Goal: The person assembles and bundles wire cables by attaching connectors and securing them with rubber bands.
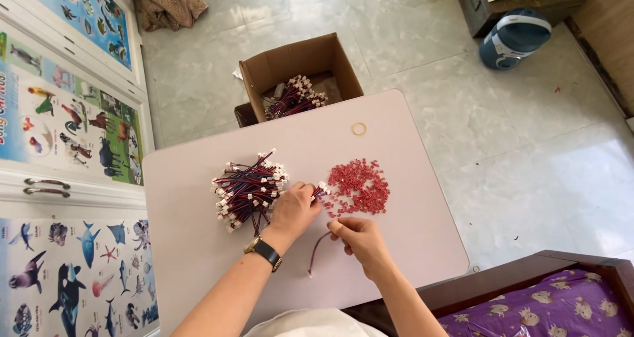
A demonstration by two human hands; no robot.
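Wire (316, 250) | thin, red-dark, curved | pinched by right hand (360, 238)

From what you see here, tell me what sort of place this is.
Likely a room at home used for piecework: tiled floor, animal posters on cabinet doors, a bed, a small table with wire harnesses.

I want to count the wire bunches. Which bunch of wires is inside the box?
The far bunch, sitting in the open cardboard box on the floor past the table. The other bunch lies on the table by the left hand.
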